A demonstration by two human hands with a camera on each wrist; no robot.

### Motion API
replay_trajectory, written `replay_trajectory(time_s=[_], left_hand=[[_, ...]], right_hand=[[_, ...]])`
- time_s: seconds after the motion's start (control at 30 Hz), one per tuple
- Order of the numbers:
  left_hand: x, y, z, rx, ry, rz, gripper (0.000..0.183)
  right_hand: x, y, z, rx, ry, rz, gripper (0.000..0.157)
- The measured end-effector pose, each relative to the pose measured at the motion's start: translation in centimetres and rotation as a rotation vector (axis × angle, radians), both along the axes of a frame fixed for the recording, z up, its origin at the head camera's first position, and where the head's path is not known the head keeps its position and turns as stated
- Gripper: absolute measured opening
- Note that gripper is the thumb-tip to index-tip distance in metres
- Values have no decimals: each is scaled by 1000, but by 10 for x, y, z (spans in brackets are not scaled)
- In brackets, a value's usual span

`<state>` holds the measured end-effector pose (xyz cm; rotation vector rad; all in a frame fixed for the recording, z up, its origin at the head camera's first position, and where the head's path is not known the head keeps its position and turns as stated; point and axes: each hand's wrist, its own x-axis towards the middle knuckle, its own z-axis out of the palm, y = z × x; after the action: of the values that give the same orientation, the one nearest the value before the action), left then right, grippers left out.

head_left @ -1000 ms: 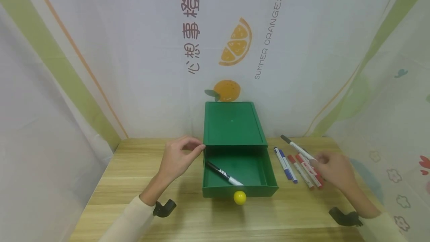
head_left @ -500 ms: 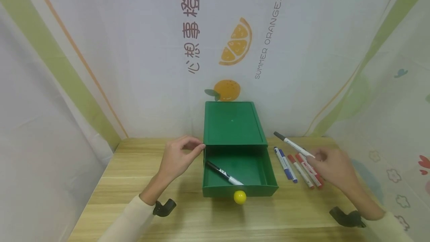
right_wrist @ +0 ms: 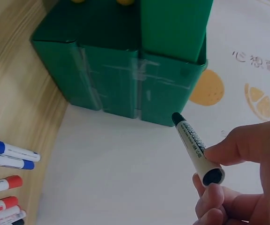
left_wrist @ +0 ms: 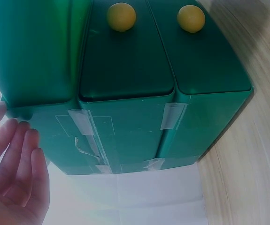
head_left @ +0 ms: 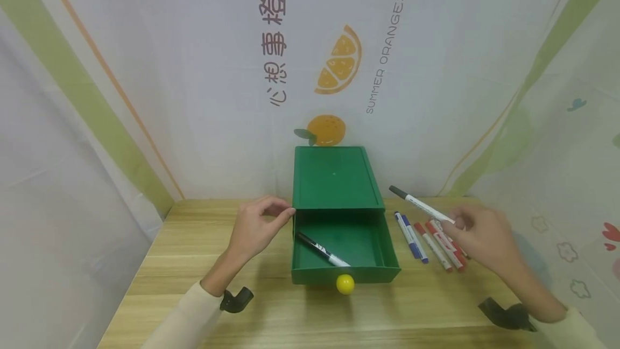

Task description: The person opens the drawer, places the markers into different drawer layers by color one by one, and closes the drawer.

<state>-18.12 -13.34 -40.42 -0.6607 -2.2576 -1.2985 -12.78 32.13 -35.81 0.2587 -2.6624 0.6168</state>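
Observation:
My right hand [head_left: 484, 233] pinches a whiteboard marker [head_left: 421, 206] between thumb and fingers, above the table to the right of the green drawer cabinet [head_left: 334, 176]. The marker's dark cap points toward the cabinet; its white barrel [right_wrist: 196, 150] and dark end show in the right wrist view. On the cabinet's other side, my left hand [head_left: 256, 225] touches the upper left front corner with its thumb and fingertips. Its fingers [left_wrist: 19, 159] lie fairly straight near the side wall. The top drawer [head_left: 346, 276] is pulled out, with a black-capped marker [head_left: 322, 249] lying slanted inside.
Two blue markers [head_left: 411, 238] and several red ones [head_left: 443, 246] lie on the wooden table [head_left: 218, 322] right of the drawer. A yellow knob [head_left: 345, 284] sticks out from the drawer front. Two lower drawers with knobs [left_wrist: 121, 17] are closed. A printed cloth [head_left: 218, 96] hangs behind.
My right hand has lifted the marker slightly and carried it left, closer to the cabinet. My left hand stays at the cabinet corner, and the drawer has not moved.

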Motion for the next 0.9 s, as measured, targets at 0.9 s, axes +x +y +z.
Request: replay_trajectory(time_s=[0.9], left_hand=[[0, 0, -1, -18, 2, 13, 8]], right_hand=[[31, -54, 42, 15, 136, 151, 17]])
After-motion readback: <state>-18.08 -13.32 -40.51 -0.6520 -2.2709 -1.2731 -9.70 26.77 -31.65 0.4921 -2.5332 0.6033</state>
